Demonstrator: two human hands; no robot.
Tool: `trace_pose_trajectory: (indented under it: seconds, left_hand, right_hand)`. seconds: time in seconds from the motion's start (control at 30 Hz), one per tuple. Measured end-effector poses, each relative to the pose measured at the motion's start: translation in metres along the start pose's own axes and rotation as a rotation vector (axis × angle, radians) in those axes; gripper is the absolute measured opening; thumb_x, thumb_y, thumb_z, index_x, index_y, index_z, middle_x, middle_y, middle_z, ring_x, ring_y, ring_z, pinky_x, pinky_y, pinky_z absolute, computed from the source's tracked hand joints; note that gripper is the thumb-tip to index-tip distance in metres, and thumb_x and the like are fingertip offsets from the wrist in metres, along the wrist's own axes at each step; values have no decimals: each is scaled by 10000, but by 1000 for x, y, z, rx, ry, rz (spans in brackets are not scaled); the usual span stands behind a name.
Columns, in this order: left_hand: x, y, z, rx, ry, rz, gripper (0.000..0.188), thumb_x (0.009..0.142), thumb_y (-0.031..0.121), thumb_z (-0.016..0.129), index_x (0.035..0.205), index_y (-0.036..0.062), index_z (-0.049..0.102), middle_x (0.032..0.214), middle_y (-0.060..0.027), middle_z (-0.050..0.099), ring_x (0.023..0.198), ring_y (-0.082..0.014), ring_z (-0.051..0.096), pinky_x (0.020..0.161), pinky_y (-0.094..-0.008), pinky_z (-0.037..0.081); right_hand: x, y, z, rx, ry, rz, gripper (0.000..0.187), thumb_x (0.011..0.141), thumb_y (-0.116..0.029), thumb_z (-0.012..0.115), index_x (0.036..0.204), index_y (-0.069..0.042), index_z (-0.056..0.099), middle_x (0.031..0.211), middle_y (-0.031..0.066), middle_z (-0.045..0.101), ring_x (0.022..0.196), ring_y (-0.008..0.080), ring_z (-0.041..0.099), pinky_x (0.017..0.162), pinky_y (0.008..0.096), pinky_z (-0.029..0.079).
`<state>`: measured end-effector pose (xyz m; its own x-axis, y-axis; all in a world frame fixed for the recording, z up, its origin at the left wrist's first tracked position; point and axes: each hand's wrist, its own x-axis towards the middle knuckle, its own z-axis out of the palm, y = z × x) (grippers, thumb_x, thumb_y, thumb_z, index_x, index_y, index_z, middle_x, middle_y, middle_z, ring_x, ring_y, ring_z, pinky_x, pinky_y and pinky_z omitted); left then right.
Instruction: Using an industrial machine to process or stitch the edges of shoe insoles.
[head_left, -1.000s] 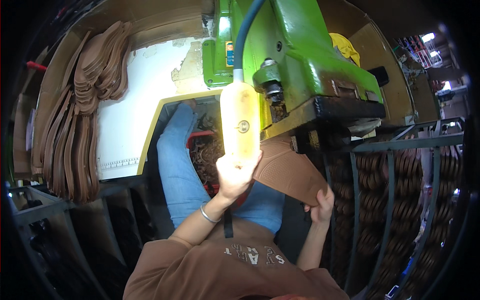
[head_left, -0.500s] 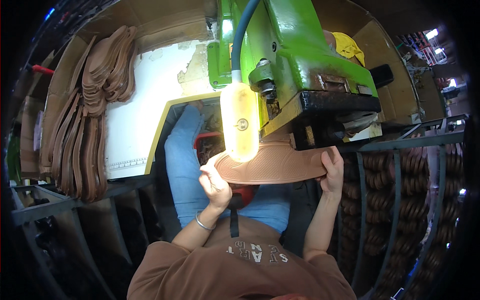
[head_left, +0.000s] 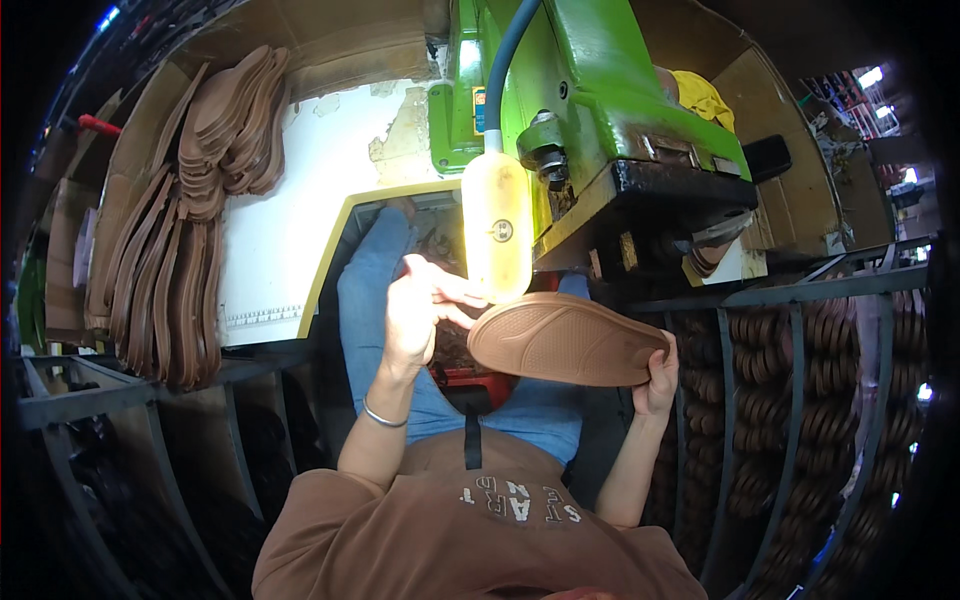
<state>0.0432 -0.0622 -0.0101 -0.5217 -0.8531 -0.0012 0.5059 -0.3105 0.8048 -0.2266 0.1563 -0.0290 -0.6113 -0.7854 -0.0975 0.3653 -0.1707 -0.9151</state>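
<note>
A brown shoe sole (head_left: 570, 340) with a patterned face is held out in front of me, below the lit lamp. My right hand (head_left: 657, 378) pinches its narrower right end between thumb and fingers. At the wider left end, my left hand (head_left: 418, 312) is raised with fingers stretched apart, their tips close to the sole's edge. Whether those fingertips touch the sole I cannot tell. The glowing yellow-white lamp (head_left: 499, 225) hangs just above the sole's left end and beside my left fingertips.
A green machine (head_left: 640, 110) with a black head (head_left: 680, 205) stands ahead. Stacked brown soles (head_left: 165, 280) lie on the white tabletop (head_left: 290, 240) at left. Racks flank me; the right rack (head_left: 795, 300) holds many brown soles. A yellow cloth (head_left: 700, 98) lies behind the machine.
My left hand has let go of the sole's left end, moved up and spread its fingers. The sole has shifted right and slightly tilted, still in my right hand.
</note>
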Motion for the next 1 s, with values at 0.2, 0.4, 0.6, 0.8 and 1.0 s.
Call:
trace_pose_trajectory:
  seconds: [0.2,0.4,0.6,0.8,1.0]
  left_hand:
    - [-11,13,19,-131,-228,-279,429,988,270,392,1119,-112,536,1005,-205,633,861,-257,654,707,-316,553]
    - [-15,14,50,197,-203,-258,183,887,101,594,1002,-36,632,830,-88,651,726,-94,608,658,-234,503]
    - [-14,15,53,362,-209,-358,80,870,52,573,820,-11,568,761,-78,600,622,-112,583,541,-240,512]
    - [-11,12,40,118,-87,-39,227,878,75,564,1073,-36,534,895,-153,619,741,-162,629,653,-285,549]
    - [-5,4,76,858,-106,-74,198,782,182,717,863,7,676,719,-55,652,663,-78,589,614,-240,478]
  right_hand:
    - [-8,7,-16,67,34,62,391,872,-309,619,1157,-86,470,1041,46,567,924,146,578,718,278,516]
    - [-21,27,-2,88,228,84,367,891,-338,583,1155,-107,474,1018,40,571,813,128,592,494,201,473]
    - [-32,32,-4,108,229,121,339,916,-336,542,1164,-117,468,989,32,569,761,119,590,461,195,458]
    - [-44,34,-4,224,340,159,312,925,-317,527,1165,-128,465,1052,44,553,918,159,580,645,284,534]
    - [-28,27,-12,65,133,7,411,894,-310,589,1189,-63,445,1064,72,554,932,168,578,674,273,518]
